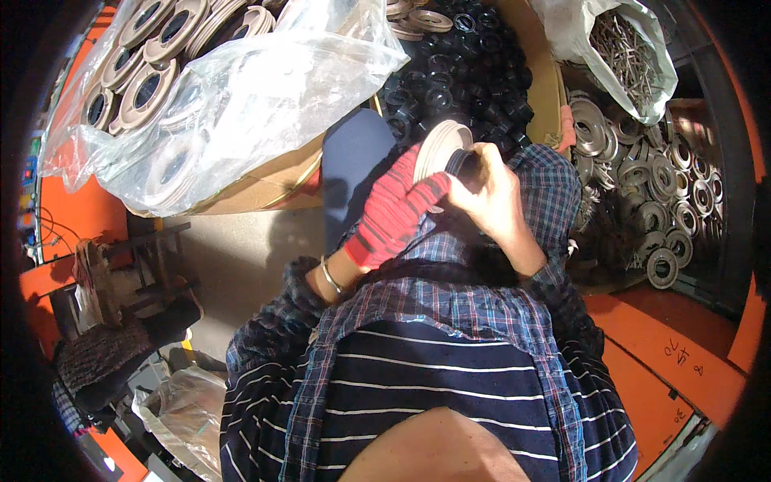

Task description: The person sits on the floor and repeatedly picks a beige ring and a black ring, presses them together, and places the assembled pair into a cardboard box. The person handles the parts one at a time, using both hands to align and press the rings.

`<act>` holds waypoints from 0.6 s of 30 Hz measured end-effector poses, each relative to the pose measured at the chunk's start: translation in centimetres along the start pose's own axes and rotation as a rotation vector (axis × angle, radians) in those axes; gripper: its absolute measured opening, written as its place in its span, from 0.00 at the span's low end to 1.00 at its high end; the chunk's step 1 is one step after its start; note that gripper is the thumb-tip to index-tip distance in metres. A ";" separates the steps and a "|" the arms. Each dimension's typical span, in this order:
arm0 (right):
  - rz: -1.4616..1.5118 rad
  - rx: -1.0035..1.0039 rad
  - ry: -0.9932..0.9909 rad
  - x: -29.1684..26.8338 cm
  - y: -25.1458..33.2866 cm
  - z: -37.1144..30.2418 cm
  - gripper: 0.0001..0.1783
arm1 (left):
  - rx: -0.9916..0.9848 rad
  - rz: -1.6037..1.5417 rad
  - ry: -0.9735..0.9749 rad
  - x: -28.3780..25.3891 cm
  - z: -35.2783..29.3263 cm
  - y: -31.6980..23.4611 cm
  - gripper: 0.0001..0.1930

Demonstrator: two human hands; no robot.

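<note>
My left hand, in a red and black striped knitted glove, is closed on a beige ribbed round flange part above my lap. My bare right hand pinches a small black ring at the right side of that part. The ring touches the part's middle; how far it sits inside cannot be told. Just beyond my hands lies a heap of loose black rings in a cardboard box.
On the left, a clear plastic bag with several beige flange parts rests over a carton. Metal rings are piled at right, below a white bag of thin metal pieces. Orange panels stand at lower right.
</note>
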State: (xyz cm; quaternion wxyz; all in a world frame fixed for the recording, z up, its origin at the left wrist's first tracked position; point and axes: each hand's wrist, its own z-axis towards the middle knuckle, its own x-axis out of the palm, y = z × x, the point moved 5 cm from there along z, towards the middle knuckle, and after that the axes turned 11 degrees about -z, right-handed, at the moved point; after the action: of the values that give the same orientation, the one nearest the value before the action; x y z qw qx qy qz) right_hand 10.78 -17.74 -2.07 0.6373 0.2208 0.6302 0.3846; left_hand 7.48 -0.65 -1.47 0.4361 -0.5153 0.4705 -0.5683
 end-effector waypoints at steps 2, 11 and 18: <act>-0.108 -0.049 -0.006 0.1 0.2 -0.1 0.30 | -0.093 -0.026 0.003 -0.1 0.1 0.5 0.25; 0.850 0.719 0.243 3.7 -3.1 -0.6 0.35 | 0.364 0.386 0.106 1.7 -0.9 0.9 0.31; -0.186 -0.238 -0.061 -0.5 -0.1 -0.1 0.36 | 0.011 -0.030 -0.011 0.0 -0.5 1.2 0.28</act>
State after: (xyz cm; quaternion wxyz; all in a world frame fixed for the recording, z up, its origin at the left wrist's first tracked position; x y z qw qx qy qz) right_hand 10.77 -18.24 -1.82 0.7106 0.0959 0.5784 0.3891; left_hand 6.97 -0.82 -2.62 0.4330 -0.5228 0.4571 -0.5747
